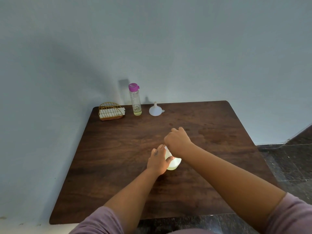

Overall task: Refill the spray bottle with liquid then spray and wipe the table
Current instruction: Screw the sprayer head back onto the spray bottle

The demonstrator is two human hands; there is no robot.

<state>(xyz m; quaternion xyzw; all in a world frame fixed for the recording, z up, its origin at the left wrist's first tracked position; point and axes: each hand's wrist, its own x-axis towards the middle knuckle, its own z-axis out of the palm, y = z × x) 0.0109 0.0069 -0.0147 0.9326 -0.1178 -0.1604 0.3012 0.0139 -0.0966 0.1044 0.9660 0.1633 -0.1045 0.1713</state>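
A pale translucent spray bottle (174, 163) with yellowish liquid stands near the middle of the dark wooden table (118, 183). My left hand (157, 160) grips its body from the left. My right hand (177, 141) is curled over its top, hiding the spray head. A tall clear bottle (135, 102) with a purple cap stands at the back, a little yellowish liquid at its bottom. A white funnel (154, 109) sits upside down to its right.
A gold wire holder (110, 111) with white napkins sits at the table's back left corner. A pale wall stands behind and to the left of the table. Dark tiled floor (287, 166) lies to the right.
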